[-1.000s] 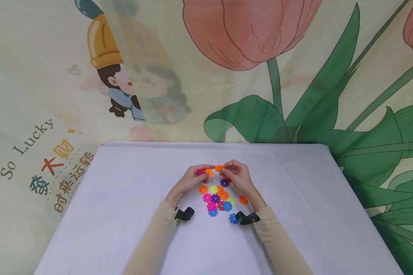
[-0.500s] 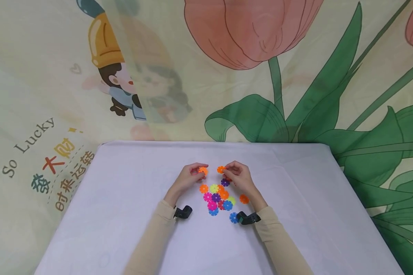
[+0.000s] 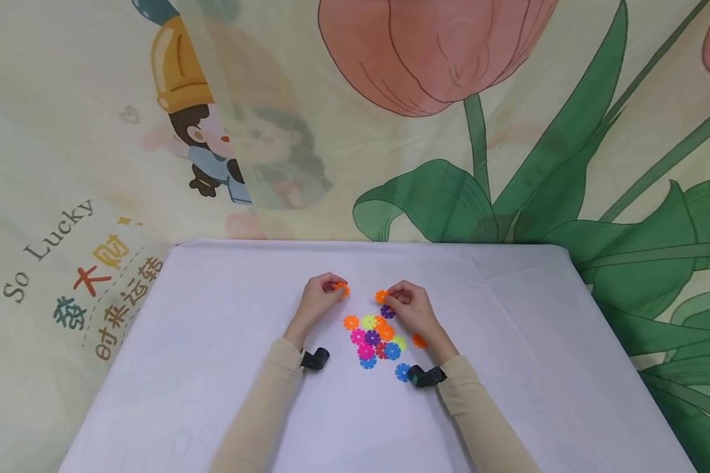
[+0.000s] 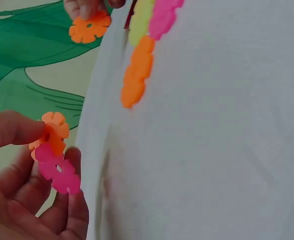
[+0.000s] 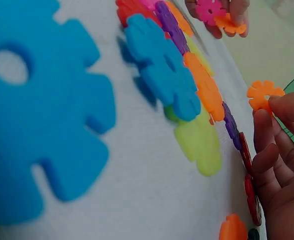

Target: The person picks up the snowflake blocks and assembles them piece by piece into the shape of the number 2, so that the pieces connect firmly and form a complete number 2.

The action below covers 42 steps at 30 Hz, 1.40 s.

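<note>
In the head view my left hand point(image 3: 318, 299) is raised over the table's far half. It pinches an orange snowflake disc point(image 4: 56, 125) joined to a pink snowflake disc point(image 4: 61, 175), as the left wrist view shows. To its right, my right hand point(image 3: 414, 309) pinches a single orange snowflake disc point(image 5: 262, 94) between thumb and fingertips. The held pieces stand apart from each other. Below the right hand's fingertips lies a purple disc point(image 3: 387, 311). Between the forearms a loose pile includes a yellow-green disc point(image 3: 369, 322) and another purple disc point(image 3: 372, 337).
A blue disc point(image 3: 402, 372) lies beside the right wrist's camera point(image 3: 427, 376). An orange disc point(image 3: 419, 341) sits near the right wrist. Red discs point(image 5: 252, 200) lie under the right hand. A white cloth point(image 3: 225, 394) covers the table, with a printed curtain point(image 3: 284, 131) behind it.
My left hand has drawn away to the left with its joined discs and turned, so the gap between the hands has widened. My right hand has shifted slightly right and nearer with its orange disc.
</note>
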Each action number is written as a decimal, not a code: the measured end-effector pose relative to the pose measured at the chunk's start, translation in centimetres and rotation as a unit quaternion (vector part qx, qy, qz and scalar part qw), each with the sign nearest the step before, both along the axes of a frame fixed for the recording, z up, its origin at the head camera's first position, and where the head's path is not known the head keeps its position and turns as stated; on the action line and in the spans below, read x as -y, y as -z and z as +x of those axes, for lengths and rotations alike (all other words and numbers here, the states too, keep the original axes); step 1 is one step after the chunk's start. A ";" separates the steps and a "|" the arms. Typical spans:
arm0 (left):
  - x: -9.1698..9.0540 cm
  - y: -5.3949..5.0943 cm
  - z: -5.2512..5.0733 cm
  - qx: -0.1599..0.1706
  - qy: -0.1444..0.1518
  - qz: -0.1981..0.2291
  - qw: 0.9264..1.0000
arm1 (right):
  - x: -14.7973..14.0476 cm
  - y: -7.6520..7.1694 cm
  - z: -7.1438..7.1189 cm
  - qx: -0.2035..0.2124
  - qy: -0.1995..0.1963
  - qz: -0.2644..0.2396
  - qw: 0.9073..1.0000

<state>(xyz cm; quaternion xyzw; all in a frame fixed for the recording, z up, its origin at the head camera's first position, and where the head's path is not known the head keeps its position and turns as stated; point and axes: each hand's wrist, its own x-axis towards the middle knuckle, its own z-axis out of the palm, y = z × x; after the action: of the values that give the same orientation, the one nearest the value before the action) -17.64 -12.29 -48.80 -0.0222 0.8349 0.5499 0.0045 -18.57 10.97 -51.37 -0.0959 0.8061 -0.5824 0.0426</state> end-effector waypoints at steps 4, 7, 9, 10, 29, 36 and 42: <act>0.3 -0.6 -0.1 -0.003 -0.004 0.041 0.999 | -0.1 -0.1 0.0 0.005 0.005 -0.008 1.000; 0.5 -0.6 -0.2 0.011 -0.020 0.084 0.996 | 0.0 -0.1 0.0 0.006 0.004 -0.013 1.000; 0.6 -0.5 -0.3 0.025 -0.032 0.112 0.993 | 0.1 -0.2 0.0 0.005 0.003 -0.019 1.000; 0.7 -0.4 -0.3 0.032 -0.037 0.125 0.991 | 0.2 -0.3 0.0 0.007 -0.001 -0.025 1.000; -0.4 -0.3 0.5 0.109 -0.051 0.312 0.943 | 3.4 -1.9 0.8 0.122 0.031 -0.135 0.983; -0.7 -0.4 0.8 0.118 -0.048 0.330 0.935 | 3.8 -1.8 1.1 0.115 0.059 -0.165 0.978; -0.7 -0.2 0.9 0.103 -0.075 0.363 0.923 | 4.0 -2.0 1.3 0.102 0.081 -0.188 0.973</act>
<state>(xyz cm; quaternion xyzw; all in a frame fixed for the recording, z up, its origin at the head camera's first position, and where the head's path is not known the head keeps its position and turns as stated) -16.69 -11.56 -48.64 -0.1376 0.5694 0.8085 0.0569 -17.31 6.96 -49.42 0.0234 0.6786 -0.7318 0.0583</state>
